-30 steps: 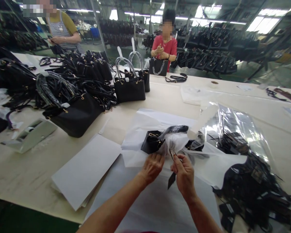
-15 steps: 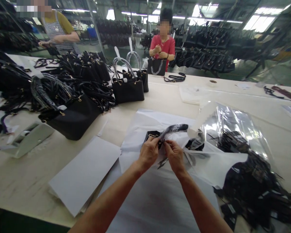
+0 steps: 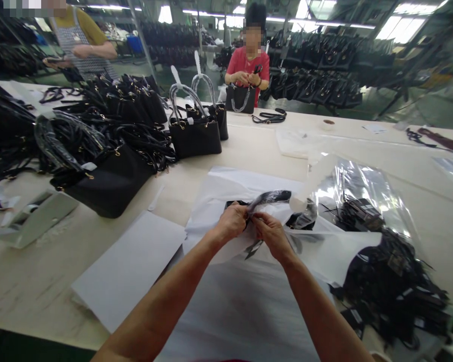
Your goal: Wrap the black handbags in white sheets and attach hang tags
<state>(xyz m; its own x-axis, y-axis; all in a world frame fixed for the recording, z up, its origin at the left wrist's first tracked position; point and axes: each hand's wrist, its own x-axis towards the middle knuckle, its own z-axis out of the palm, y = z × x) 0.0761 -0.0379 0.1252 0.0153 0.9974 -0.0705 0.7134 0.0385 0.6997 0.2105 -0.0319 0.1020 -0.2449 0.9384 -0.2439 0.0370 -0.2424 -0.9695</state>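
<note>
Our left hand (image 3: pixel 233 221) grips the black handbag (image 3: pixel 228 204) on white paper (image 3: pixel 226 177); our right hand (image 3: pixel 270 232) seemingly pinches the hang tag (image 3: pixel 252 249). Likely light, we'd hold its rim (the plastic-wrapped handle (image 3: pixel 274 196) may slip).

Pale table (image 3: pixel 249 143) spans most of the frame, far edge in the upper third. Green floor (image 3: pixel 353 114) beyond it at right, dark green also bottom-left corner. Bright windows (image 3: pixel 402 29) upper right, more top centre. Strip lights (image 3: pixel 332 24) along the top. Pole (image 3: pixel 142 42) upper left, leaning. Loaded racks (image 3: pixel 390 95) behind, upper right.
</note>
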